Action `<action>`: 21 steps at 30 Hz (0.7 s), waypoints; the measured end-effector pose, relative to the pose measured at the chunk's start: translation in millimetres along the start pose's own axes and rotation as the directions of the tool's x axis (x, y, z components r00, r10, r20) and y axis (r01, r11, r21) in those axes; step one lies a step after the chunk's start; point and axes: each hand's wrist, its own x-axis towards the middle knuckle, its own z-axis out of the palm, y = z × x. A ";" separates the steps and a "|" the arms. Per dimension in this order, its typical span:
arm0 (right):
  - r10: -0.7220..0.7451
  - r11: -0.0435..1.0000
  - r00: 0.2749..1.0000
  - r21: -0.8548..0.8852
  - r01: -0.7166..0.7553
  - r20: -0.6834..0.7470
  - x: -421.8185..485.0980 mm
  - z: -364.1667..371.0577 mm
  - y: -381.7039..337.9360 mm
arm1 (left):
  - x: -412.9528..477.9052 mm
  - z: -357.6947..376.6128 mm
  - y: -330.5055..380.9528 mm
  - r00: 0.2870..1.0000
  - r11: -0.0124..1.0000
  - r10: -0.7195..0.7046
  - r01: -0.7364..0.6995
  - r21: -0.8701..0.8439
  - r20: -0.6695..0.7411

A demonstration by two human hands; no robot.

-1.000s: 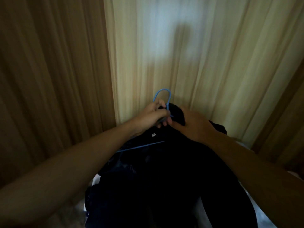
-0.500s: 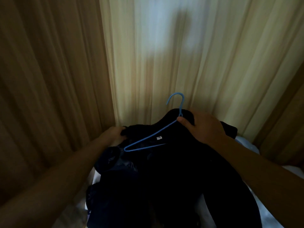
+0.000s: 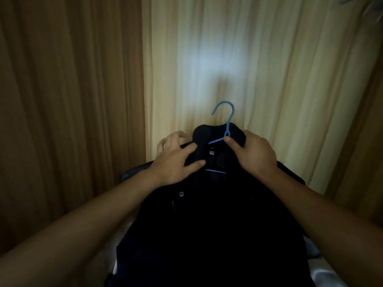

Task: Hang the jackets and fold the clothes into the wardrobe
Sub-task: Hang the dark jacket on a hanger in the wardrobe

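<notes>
Dark jacket (image 3: 207,224) held up mid-frame, hanging down toward 6 o'clock, in front of a cream curtain (image 3: 269,69) at 12; a brown curtain (image 3: 62,90) fills 9. No wardrobe or rail in view. Blue hanger (image 3: 227,123) is inside the collar, its hook poking out at 12 o'clock of the jacket, open side facing 9. Left hand (image 3: 176,162) sits at 10 o'clock of the collar, thumb and fingers clamped on the jacket's left shoulder fabric; fingers behind it are blurred, so how far they wrap I cannot tell. Right hand (image 3: 255,156) at 2 o'clock of the collar, thumb on the wire just below the hanger neck, the rest curled behind the collar, so it pinches wire and cloth together. Change: a second ago both hands were bunched at the hook; half a second ago the left hand had gone out to the shoulder end and the hanger's left arm lay bare on top of the cloth. Now that arm is mostly covered, with only a short bit of wire by the neck and part of the bottom bar (image 3: 215,171) showing through the open front. A snap button (image 3: 181,193) at 7 o'clock of the collar looks undone. Judgement: jacket is now about seated on the hanger, so threading is nearly finished; hanging it in the wardrobe is not yet done, and the folding looks not started.
</notes>
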 end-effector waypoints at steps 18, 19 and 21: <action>-0.239 0.962 0.965 -0.165 0.219 -0.107 78.9 -133.4 -59.3 | 91.1 -190.6 35.5 0.948 0.966 0.117 -0.040 0.254 -0.294; -0.240 0.956 0.963 -0.203 0.212 -0.123 83.0 -137.0 -58.5 | 94.9 -199.1 34.6 0.948 0.958 0.113 -0.025 0.284 -0.298; -0.260 0.942 0.949 -0.261 0.209 -0.179 89.6 -140.2 -65.5 | 101.5 -209.8 38.6 0.953 0.930 0.134 -0.026 0.367 -0.273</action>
